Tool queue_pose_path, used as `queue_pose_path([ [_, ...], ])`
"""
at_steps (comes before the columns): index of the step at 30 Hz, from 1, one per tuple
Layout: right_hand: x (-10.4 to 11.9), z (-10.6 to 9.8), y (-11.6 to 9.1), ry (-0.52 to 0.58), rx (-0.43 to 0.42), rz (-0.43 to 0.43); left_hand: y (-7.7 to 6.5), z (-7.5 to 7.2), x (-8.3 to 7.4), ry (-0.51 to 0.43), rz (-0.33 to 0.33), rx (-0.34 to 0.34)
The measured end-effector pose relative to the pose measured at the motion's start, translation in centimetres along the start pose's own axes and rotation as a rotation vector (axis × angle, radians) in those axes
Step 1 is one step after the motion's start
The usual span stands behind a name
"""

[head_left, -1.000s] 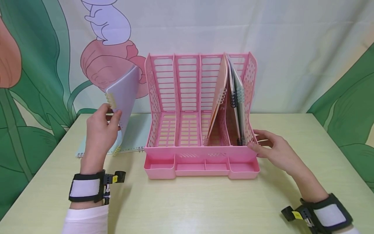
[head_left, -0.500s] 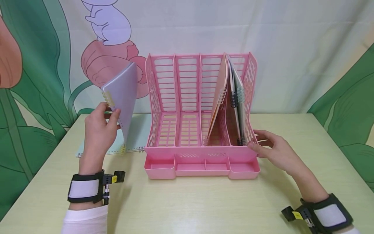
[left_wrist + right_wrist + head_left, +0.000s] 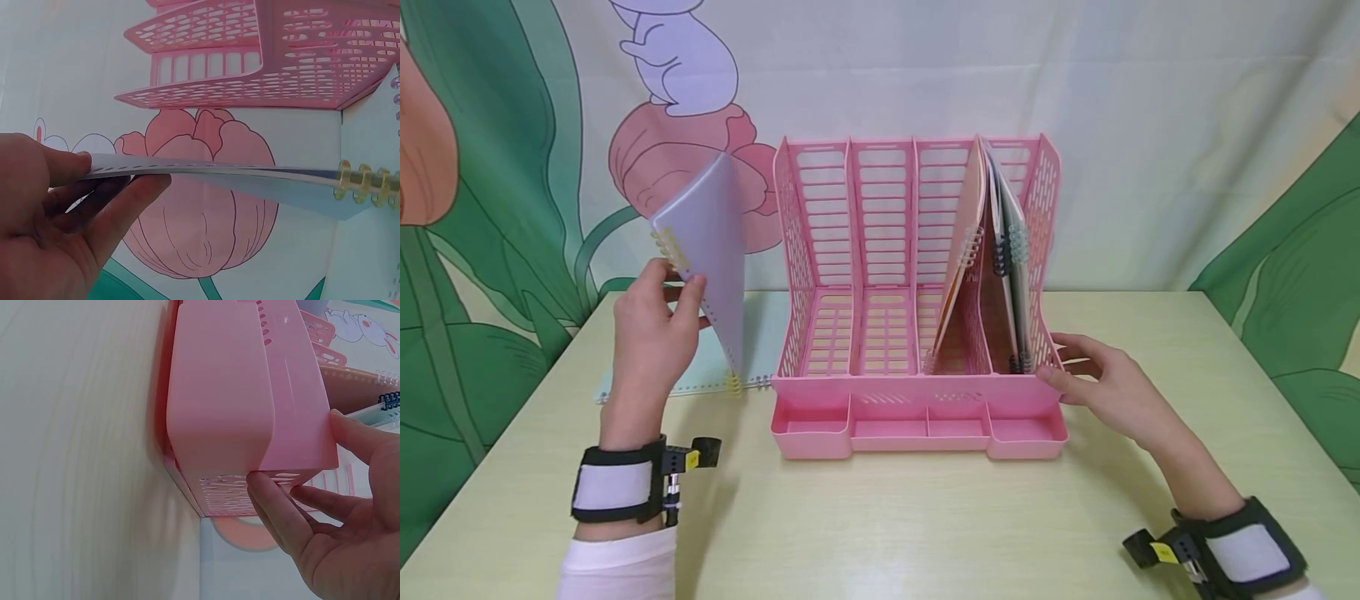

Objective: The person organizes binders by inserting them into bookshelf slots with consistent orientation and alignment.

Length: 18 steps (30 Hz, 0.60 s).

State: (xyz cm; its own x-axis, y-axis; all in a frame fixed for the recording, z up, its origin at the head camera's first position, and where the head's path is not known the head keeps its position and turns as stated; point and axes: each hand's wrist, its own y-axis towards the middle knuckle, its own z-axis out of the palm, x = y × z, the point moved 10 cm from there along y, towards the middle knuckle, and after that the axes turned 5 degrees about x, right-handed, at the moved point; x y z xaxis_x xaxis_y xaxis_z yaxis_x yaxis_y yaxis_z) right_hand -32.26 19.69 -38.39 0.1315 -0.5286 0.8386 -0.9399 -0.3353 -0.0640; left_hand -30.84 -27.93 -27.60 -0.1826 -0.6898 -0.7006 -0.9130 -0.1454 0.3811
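Lavender notebook (image 3: pixel 711 242), broad-faced in head view, edge-on in left wrist view

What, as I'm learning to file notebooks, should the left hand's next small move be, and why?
Probably bring the purple notebook rightward, in front of the leftmost slot of the pink organizer: the left hand pinches it on edge left of the organizer, that slot holds nothing, and the right hand grips the organizer's right front corner.
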Motion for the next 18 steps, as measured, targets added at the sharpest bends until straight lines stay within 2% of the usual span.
queue_pose_path([
  [12,0.2,0.0,-0.1,-0.006,0.004,-0.006,-0.1,-0.5,0.5,0.015,-0.035,0.021],
  [18,0.2,0.0,0.0,-0.007,0.005,-0.007,-0.2,-0.9,1.0,0.033,-0.087,0.018],
])
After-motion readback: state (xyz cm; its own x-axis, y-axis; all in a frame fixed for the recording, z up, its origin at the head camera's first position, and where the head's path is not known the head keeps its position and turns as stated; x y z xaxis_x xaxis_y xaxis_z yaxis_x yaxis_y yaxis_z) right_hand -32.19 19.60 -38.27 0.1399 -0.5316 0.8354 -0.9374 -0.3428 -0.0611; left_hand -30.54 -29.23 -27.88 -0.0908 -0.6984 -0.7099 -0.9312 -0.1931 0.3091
